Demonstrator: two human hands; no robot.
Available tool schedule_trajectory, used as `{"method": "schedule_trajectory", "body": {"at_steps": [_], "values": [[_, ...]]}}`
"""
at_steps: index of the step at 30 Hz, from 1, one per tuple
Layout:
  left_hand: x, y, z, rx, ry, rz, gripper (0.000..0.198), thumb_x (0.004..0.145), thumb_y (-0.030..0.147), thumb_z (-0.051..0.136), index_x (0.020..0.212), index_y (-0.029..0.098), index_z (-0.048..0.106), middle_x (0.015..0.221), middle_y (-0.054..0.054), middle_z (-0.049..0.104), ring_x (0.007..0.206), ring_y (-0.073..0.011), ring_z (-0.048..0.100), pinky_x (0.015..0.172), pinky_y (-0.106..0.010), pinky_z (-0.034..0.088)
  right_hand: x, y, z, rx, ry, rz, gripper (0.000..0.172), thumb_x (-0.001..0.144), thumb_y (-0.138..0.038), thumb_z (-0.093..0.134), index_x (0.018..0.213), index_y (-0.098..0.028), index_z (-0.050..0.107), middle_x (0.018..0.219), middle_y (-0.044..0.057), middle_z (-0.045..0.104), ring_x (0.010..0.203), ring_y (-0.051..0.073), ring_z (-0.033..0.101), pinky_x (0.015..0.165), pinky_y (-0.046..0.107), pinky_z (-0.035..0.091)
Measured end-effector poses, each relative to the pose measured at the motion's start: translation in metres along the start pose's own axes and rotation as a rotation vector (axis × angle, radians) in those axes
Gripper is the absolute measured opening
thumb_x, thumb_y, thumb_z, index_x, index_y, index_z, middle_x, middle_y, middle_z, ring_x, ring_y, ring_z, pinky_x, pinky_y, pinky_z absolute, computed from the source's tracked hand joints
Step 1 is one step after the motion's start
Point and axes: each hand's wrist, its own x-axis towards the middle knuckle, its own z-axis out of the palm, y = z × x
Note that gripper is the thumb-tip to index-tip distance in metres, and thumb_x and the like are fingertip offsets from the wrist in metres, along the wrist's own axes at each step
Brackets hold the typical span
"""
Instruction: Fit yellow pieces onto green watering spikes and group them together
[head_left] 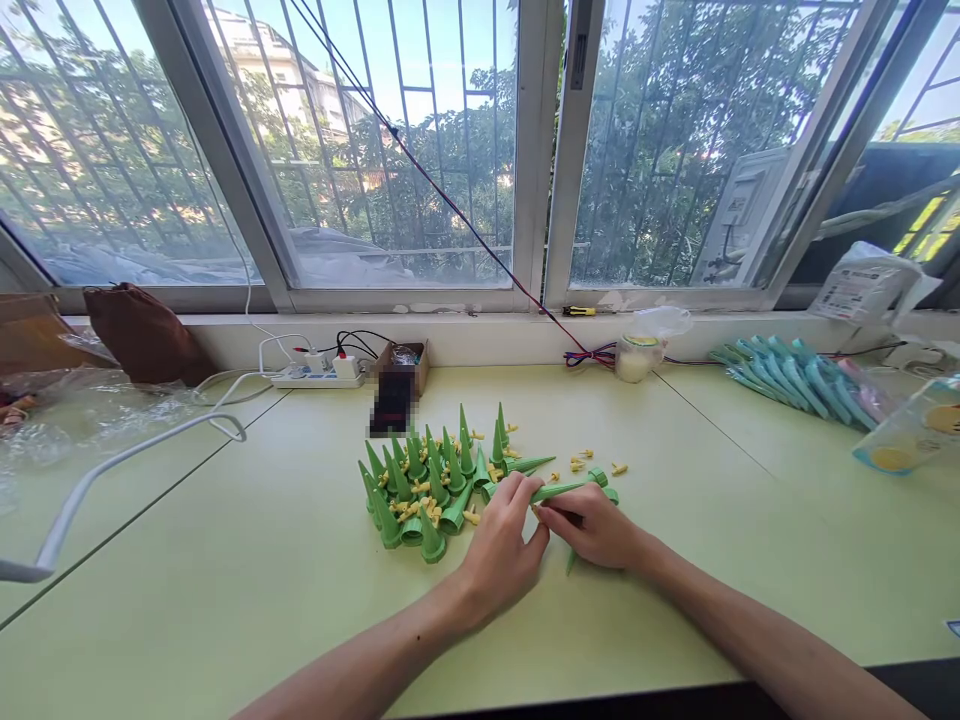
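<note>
My left hand is closed on the narrow end of a green plastic spike, whose wide ribbed cap points to the right. Close against it, my right hand has its fingers pinched together below the spike; what they hold is hidden. Another green spike lies partly beneath the right hand, its tip showing. To the left of my hands, a cluster of green cone-shaped spikes stands and lies on the table, with small yellow plastic fittings scattered among them. Several more yellow fittings lie just beyond my hands.
On the pale green table are a power strip, a small cardboard box and a white cable at left. A jar and teal packets lie toward the right, below barred windows.
</note>
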Motion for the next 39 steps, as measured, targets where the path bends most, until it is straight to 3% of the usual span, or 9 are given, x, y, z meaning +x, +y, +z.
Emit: {"method": "schedule_trajectory", "body": {"at_steps": [12,39], "values": [[-0.0021,-0.0047,0.0025,0.001,-0.040,-0.005,0.035,0.083,0.005,0.052,0.113,0.022,0.053,0.102,-0.005,0.058,0.092,-0.0210,0.057,0.080,-0.034,0.050,-0.0028,0.0052,0.0027,-0.024,-0.009,0.009,0.042,0.100,-0.027,0.045,0.061,-0.021,0.030,0.057,-0.007,0.022,0.053,0.010,0.022,0.049,0.025,0.023],[-0.0016,-0.0050,0.0021,-0.010,-0.088,-0.007,0.049,0.080,0.002,0.054,0.124,0.023,0.055,0.109,-0.006,0.061,0.098,-0.0215,0.060,0.086,-0.035,0.052,-0.0037,0.0078,0.0077,-0.157,0.058,-0.095,0.038,0.095,-0.018,0.048,0.059,-0.021,0.034,0.052,-0.006,0.035,0.048,0.010,0.028,0.049,0.027,0.026]]}}
